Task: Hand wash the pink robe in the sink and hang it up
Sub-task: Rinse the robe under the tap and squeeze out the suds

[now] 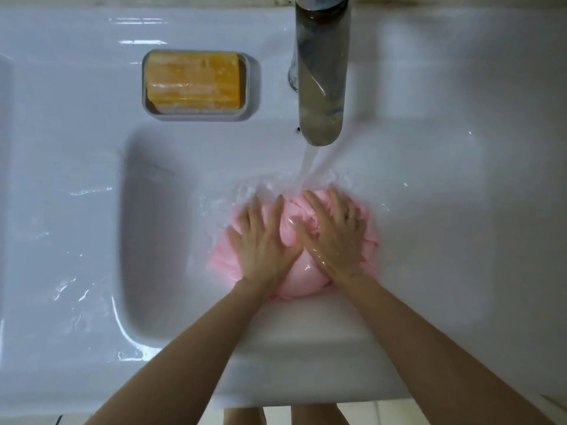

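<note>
The pink robe [299,277] lies bunched into a wet mound at the bottom of the white sink [159,240]. My left hand [264,240] presses flat on its left side with fingers spread and straight. On the right side my right hand [334,237], wearing a ring, presses down the same way, its thumb overlapping toward the left hand. Water runs from the chrome tap [320,72] onto the far edge of the robe, just past my fingertips, and splashes around it.
An orange bar of soap [193,81] sits in a grey soap dish [253,87] on the sink's back ledge, left of the tap. The sink's rim is wet with droplets. My legs show below the front edge.
</note>
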`<state>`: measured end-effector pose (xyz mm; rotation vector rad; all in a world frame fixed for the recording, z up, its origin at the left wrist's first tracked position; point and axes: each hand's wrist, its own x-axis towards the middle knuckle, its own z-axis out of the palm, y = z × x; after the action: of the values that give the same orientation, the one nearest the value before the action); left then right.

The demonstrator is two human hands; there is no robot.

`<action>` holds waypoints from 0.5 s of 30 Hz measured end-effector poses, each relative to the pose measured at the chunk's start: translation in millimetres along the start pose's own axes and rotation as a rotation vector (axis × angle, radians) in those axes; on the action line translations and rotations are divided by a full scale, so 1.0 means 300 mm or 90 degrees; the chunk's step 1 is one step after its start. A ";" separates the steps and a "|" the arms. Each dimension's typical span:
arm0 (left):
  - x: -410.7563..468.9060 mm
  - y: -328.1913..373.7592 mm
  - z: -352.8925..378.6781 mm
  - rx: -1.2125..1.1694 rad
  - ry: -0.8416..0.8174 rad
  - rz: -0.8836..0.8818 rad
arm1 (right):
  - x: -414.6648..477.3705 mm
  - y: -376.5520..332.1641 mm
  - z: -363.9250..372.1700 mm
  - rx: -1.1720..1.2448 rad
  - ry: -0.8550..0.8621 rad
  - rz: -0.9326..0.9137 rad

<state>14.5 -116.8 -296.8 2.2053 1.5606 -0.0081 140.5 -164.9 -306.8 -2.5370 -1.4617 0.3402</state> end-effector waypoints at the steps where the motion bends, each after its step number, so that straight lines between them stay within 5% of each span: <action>1: 0.001 0.006 0.011 0.001 0.024 0.008 | -0.004 -0.003 0.020 -0.015 0.056 -0.016; 5: 0.042 0.011 0.045 -0.025 0.136 0.082 | 0.028 0.001 0.063 -0.029 0.214 -0.042; 10: 0.098 0.013 0.081 0.015 0.214 0.120 | 0.082 -0.001 0.090 -0.065 0.259 -0.061; 15: 0.168 0.029 0.048 0.038 0.109 0.146 | 0.139 -0.022 0.076 -0.043 0.194 -0.029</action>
<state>44.2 -79.0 -319.4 2.4768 1.3990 0.2115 148.7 -124.4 -330.9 -2.4659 -1.4294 -0.1013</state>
